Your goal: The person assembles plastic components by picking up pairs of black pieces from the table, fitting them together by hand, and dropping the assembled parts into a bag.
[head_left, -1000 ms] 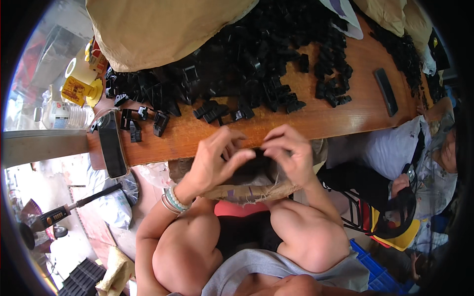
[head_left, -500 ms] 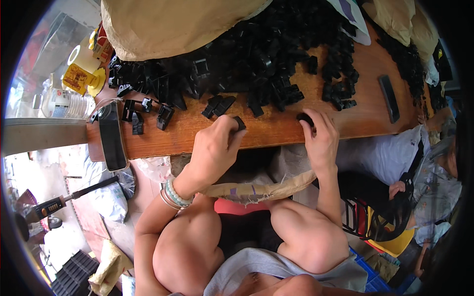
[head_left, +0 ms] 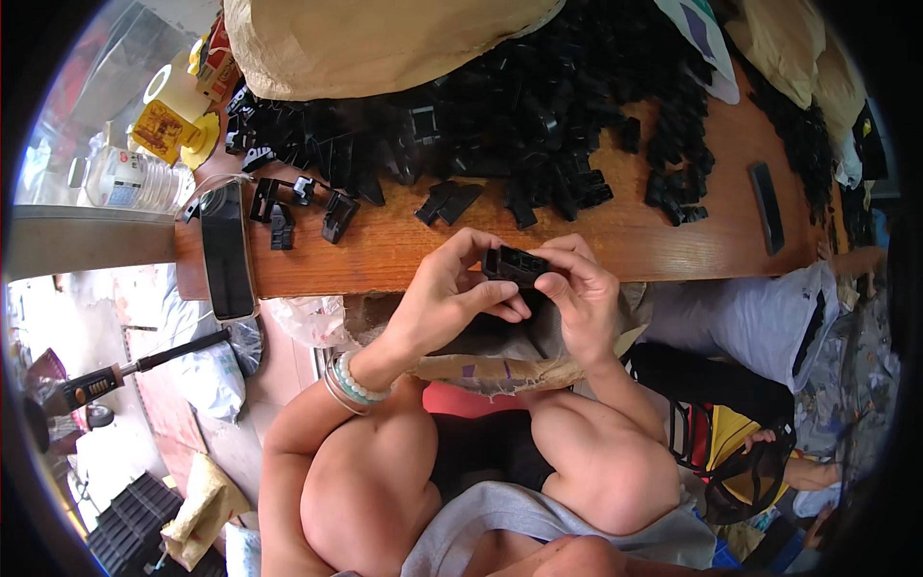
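Just off the table's front edge, a small black plastic part [head_left: 517, 263] is held between my two hands. My left hand [head_left: 450, 291] has its fingers closed round the part's left end. The fingers and thumb of my right hand [head_left: 584, 296] pinch the other end. Whether this is one piece or two fitted together I cannot tell. Below my hands, an open paper-lined sack [head_left: 486, 373] spans from the table edge to my knees. A pair of similar black parts [head_left: 448, 202] lies on the table just beyond my hands.
A big heap of black plastic parts [head_left: 461, 125] covers the back of the wooden table [head_left: 385, 264], beside a tan sack [head_left: 385, 48]. A phone [head_left: 229, 255] lies at the left, near a clear plastic bottle [head_left: 125, 183]. A dark bar [head_left: 766, 207] lies right; another person's hand [head_left: 760, 439] shows beyond.
My hands, apart before with a black piece in each, have come together in front of me on a black part. The view has shifted slightly.
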Motion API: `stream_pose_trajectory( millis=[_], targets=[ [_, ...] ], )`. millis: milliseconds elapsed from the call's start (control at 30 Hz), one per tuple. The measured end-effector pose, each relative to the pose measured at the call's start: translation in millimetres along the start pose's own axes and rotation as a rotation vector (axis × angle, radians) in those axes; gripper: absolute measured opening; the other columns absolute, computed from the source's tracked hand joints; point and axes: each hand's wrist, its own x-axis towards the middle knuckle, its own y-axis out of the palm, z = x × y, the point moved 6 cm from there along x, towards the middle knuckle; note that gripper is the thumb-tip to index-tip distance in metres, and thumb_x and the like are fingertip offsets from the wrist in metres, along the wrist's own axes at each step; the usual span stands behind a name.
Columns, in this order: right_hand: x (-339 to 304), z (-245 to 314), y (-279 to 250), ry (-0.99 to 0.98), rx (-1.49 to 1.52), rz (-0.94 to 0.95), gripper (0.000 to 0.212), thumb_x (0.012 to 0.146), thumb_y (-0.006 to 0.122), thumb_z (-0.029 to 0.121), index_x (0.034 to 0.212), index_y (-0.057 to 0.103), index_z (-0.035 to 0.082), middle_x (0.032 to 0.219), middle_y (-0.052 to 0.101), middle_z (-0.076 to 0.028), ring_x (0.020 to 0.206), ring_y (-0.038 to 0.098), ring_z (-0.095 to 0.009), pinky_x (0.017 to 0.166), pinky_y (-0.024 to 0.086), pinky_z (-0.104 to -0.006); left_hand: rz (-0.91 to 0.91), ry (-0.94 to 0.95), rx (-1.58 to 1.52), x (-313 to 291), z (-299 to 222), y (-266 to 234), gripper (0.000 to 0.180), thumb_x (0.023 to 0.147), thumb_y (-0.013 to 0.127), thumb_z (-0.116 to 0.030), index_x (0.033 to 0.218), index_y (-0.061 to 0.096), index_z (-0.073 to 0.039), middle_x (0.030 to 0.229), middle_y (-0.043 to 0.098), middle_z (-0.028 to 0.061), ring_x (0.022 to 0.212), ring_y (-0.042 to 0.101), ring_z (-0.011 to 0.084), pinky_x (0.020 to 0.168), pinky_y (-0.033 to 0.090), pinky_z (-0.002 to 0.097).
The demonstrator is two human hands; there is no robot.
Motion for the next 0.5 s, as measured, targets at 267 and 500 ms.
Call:
stream_pose_trajectory(
  millis=[267, 500],
  targets=[
    [1, 22, 4, -0.243, -0.432, -0.002, 0.022, 0.076, 0.073, 0.005, 0.097, 0.069, 0.0, 0.1, 0.062, -0.009, 0.085, 0.06, -0.02, 0.072, 0.049, -0.0289, -0.05, 0.096, 0.275, -7, 1, 1, 0.033, 0.093, 0.059, -0.006, 0.12, 0.048, 0.01, 0.087, 0.065, 0.0132, 0.077, 0.069, 0.0169, 0.066, 0.056, 0.0265],
    [-1, 9, 1, -0.193, -0.31, 0.094, 0.028, 0.074, 0.074, 0.0, 0.101, 0.069, 0.002, 0.103, 0.068, -0.012, 0.089, 0.063, -0.02, 0.078, 0.051, -0.0299, -0.073, 0.157, 0.52, -10, -4, 3, 0.033, 0.09, 0.061, -0.006, 0.119, 0.05, 0.006, 0.087, 0.066, 0.0138, 0.072, 0.069, 0.0175, 0.065, 0.054, 0.0272]
  ],
)
